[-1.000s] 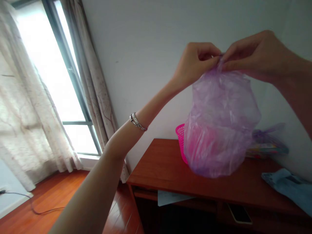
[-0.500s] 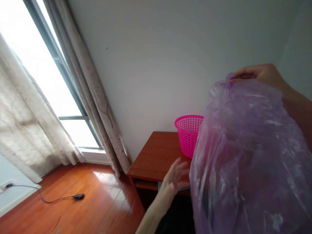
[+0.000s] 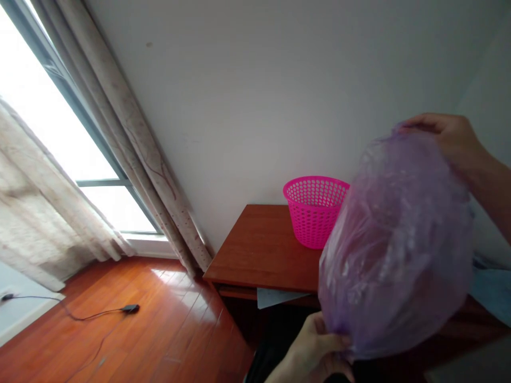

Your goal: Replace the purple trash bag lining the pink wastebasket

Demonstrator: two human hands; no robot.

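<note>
A thin, see-through purple plastic bag (image 3: 395,239) stretches between my two hands, puffed out and wrinkled. My right hand (image 3: 443,130) is closed on its gathered upper edge. At the lower left of the bag, my left hand (image 3: 319,348) pinches the plastic between thumb and fingers. Behind the bag, a bright pink plastic basket (image 3: 313,215) with round holes stands upright on the brown wooden desk (image 3: 263,244). The bag hides the basket's right side and much of the desk.
A pale sheet (image 3: 279,298) pokes out under the desktop. Light blue material (image 3: 493,292) lies at the desk's right. To the left are a long curtain (image 3: 131,133), a bright window, and a black adapter (image 3: 130,308) with its cord on the wooden floor.
My left hand, empty and spread before, now grips the bag's lower edge. The bag has moved away from me and looks more rounded. The view has shifted slightly right.
</note>
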